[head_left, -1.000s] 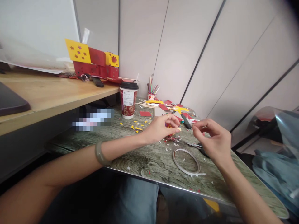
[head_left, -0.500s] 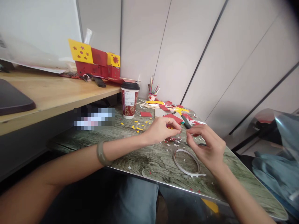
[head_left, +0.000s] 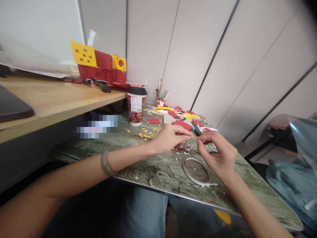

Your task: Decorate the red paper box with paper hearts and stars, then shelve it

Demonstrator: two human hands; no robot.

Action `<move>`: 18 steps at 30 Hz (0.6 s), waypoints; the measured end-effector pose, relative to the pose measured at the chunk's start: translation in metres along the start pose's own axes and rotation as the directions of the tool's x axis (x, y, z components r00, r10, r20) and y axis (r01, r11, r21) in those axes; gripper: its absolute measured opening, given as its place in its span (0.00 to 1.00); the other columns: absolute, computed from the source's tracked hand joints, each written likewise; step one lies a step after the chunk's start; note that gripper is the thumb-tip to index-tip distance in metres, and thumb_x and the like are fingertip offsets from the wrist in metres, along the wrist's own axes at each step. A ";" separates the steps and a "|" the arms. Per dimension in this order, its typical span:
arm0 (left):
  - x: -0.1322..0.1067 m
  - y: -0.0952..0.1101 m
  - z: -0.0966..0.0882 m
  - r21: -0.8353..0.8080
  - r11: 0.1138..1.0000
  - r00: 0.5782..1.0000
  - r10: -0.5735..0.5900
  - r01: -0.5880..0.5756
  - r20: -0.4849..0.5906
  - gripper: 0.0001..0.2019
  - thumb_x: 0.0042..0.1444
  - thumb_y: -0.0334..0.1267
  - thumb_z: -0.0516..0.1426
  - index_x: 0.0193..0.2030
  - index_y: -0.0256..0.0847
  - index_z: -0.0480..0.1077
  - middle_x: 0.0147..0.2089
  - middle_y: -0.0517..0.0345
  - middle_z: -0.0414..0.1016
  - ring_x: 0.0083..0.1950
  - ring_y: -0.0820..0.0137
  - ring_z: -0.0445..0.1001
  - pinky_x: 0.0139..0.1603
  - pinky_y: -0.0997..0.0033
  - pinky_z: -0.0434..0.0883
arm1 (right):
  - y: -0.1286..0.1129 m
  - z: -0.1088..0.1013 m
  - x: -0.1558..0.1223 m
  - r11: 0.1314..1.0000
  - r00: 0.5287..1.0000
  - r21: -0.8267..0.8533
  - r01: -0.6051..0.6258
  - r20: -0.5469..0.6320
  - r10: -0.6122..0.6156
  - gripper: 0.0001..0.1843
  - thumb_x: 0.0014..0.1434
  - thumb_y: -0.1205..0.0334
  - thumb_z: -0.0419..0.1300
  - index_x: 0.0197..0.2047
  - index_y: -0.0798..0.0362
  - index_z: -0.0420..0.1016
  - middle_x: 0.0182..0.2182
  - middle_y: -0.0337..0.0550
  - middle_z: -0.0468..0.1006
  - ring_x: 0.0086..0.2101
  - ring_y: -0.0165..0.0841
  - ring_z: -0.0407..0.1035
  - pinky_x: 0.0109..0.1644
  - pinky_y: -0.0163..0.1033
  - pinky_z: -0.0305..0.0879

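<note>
I'm pinching left grip [head_left: 169,137] and right grip [head_left: 221,155], contents unclear; the tape roll [head_left: 195,181] is lying below both.

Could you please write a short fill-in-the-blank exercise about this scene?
The person's bare left hand wears a thin ____-coloured ring.
Near the bare right hand lies a flat, round roll of ____ tape.
The red patterned paper cup has a ____ lid.
The larger yellow rectangular paper panel bears several ____-shaped reddish marks.

Missing words: gold; white; black; star.
</note>
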State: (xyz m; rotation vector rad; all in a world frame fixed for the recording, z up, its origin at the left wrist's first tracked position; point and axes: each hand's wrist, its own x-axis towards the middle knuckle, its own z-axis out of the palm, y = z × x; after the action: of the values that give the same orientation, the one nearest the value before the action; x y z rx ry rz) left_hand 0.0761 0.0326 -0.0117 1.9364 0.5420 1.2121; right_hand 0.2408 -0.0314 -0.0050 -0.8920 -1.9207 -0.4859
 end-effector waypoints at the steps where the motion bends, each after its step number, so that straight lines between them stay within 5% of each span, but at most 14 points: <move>1: 0.000 0.000 0.000 -0.005 1.000 1.000 -0.006 0.006 -0.008 0.08 0.49 0.35 0.59 0.35 0.34 0.76 0.34 0.53 0.78 0.35 0.73 0.73 0.36 0.73 0.70 | 0.000 0.000 0.000 1.000 1.000 0.009 -0.019 0.002 0.019 0.07 0.54 0.73 0.57 0.33 0.51 0.68 0.29 0.39 0.71 0.29 0.30 0.65 0.33 0.36 0.64; 18: -0.002 0.005 0.000 0.014 1.000 1.000 -0.009 0.010 -0.013 0.06 0.48 0.34 0.59 0.32 0.34 0.75 0.31 0.56 0.77 0.32 0.75 0.72 0.34 0.76 0.68 | 0.002 0.001 0.003 0.969 0.981 0.157 -0.191 0.076 0.181 0.05 0.53 0.71 0.58 0.28 0.52 0.69 0.27 0.35 0.71 0.27 0.27 0.64 0.32 0.34 0.62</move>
State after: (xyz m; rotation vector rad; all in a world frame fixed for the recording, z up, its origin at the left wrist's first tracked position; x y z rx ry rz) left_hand 0.0748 0.0281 -0.0084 1.9365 0.5673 1.2191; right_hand 0.2407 -0.0286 -0.0025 -0.9770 -1.8788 -0.1886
